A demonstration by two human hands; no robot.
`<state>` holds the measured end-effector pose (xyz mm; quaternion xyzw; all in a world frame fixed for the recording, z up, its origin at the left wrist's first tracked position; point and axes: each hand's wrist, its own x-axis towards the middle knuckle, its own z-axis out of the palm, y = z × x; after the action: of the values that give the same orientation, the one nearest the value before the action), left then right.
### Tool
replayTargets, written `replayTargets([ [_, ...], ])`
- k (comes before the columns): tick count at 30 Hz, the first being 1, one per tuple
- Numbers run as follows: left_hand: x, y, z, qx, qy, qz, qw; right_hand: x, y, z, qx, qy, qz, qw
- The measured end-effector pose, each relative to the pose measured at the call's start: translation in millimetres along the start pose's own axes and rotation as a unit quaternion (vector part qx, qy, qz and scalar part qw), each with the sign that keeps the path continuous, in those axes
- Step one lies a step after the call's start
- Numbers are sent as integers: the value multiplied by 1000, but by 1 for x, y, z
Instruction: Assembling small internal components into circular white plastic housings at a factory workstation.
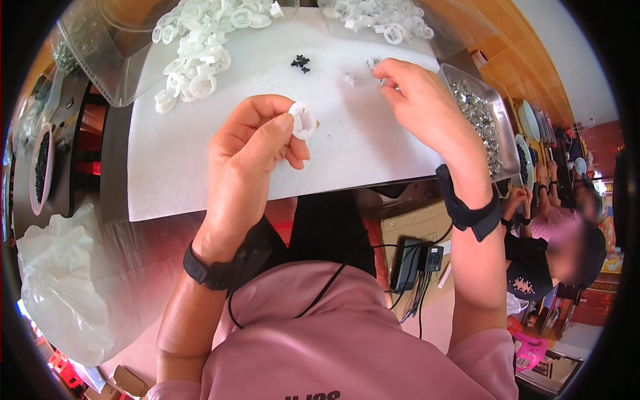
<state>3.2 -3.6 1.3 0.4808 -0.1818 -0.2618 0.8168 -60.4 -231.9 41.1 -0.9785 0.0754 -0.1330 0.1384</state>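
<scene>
From the head view, we hold one round white plastic piece [303,120] up in our left hand [250,167]. Our thumb and first finger pinch it tight by its edge, above the white mat [200,167] on the worktop.

Our right hand [427,107] reaches out over the far side of the mat. Its fingers [390,75] are bent close together over some tiny parts [373,63]. We cannot tell if they have one yet.

We think the work is near its start or middle. A big pile of white pieces [197,53] lies at the top of the mat, spilling from a clear bag [100,60]. A second clear bag [383,20] holds more of them. A tray of shiny metal bits [477,113] sits just beside our right hand. A few small black bits [301,63] lie alone on the mat.

We see no heap of done pieces that we can tell apart. So lots looks left to do.
</scene>
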Motion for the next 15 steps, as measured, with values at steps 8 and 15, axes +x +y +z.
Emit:
replayTargets([
  [8, -1, 0, 1, -7, 1, 1, 1000, 16, -19, 12, -50, -40, 6, 998],
  [15, -1, -1, -1, 9, 3, 3, 1000, 23, -27, 15, -112, -75, 19, 991],
])
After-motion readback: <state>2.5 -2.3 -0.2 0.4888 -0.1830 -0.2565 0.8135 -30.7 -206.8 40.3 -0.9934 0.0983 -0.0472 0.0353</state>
